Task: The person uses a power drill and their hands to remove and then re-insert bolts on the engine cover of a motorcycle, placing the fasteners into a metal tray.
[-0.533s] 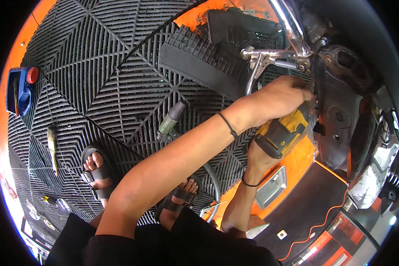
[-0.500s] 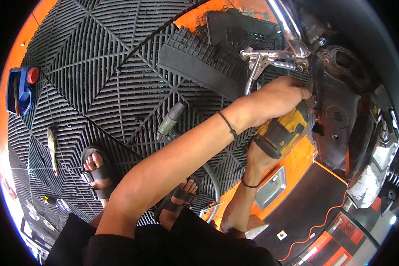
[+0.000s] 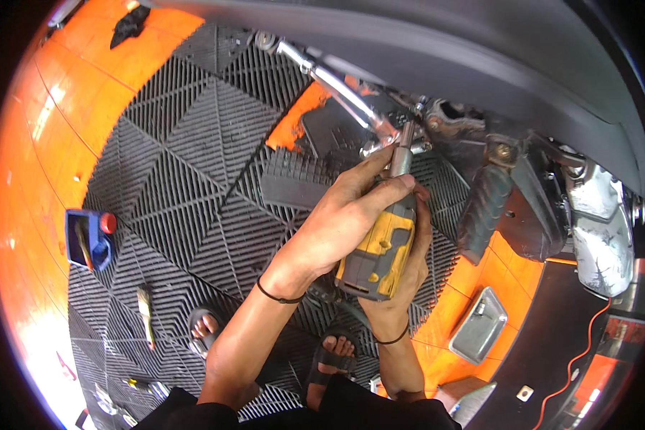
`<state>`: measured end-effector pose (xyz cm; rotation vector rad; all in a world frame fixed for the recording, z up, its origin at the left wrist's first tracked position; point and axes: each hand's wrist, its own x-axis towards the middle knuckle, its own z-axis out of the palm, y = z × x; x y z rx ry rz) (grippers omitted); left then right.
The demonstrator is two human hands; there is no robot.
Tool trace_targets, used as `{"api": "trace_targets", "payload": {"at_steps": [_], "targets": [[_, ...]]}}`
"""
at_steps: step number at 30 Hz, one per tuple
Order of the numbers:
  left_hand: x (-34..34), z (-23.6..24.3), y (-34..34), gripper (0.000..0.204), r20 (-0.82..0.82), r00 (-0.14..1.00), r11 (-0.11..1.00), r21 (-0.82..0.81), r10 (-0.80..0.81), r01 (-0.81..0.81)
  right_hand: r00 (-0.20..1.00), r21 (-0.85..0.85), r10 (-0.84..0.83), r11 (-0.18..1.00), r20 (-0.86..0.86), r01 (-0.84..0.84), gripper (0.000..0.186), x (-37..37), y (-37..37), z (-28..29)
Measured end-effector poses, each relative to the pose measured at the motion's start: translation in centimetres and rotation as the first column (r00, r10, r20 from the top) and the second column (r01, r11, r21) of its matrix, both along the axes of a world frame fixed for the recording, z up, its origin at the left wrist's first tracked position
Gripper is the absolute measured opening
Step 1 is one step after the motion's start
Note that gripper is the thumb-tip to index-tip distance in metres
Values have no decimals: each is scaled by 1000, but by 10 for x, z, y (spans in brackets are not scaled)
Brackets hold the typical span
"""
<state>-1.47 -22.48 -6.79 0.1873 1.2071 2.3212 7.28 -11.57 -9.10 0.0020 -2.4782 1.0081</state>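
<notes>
Both my hands are on a yellow and black cordless impact driver (image 3: 375,259), its nose pointing away from me. My right hand (image 3: 414,276) wraps its grip from below and the right; most of those fingers are hidden. My left hand (image 3: 337,226) lies along its left side, thumb and index finger pinching the front where a silver socket (image 3: 402,161) sticks out. Beyond the socket's tip is the underside of a motorcycle, with a chrome stand bar (image 3: 344,93) at the upper left and a black rubber footpeg (image 3: 484,208) to the right. I cannot tell if the tip touches anything.
Dark body panels (image 3: 480,61) overhang the top. A scuffed silver cover (image 3: 600,226) is at the right. Ribbed black mats (image 3: 186,186) cover the orange floor. A metal tray (image 3: 478,326) lies lower right, a cut blue jug (image 3: 72,244) and a brush (image 3: 145,312) at left.
The view has shifted right and closer to the motorcycle. My hands have drawn the impact driver back from behind the stand, and its socket now shows.
</notes>
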Motion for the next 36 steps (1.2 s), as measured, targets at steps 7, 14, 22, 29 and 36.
{"api": "trace_targets", "payload": {"at_steps": [7, 14, 22, 29, 36], "targets": [[-21, 24, -4, 59, -297, 946, 910, -414, -126, -8, 999, -2, -49, 999, -22, 49, 85, -17, 7, 8], [-16, 28, 2, 58, -324, 945, 886, -448, -37, -119, 999, -145, 39, 989, -6, -39, 91, -20, 19, 3], [-20, 36, 0, 57, -282, 959, 836, -516, 39, -186, 998, -126, 54, 990, -44, -59, 89, -33, 13, 10], [-35, 18, -1, 54, -410, 911, 852, -462, 43, -248, 995, -53, 37, 998, -95, -42, 85, -42, 4, 3], [-44, 16, -2, 52, -340, 939, 928, -364, -49, -84, 997, 2, 18, 1000, -76, -18, 83, -43, -2, 10]]}}
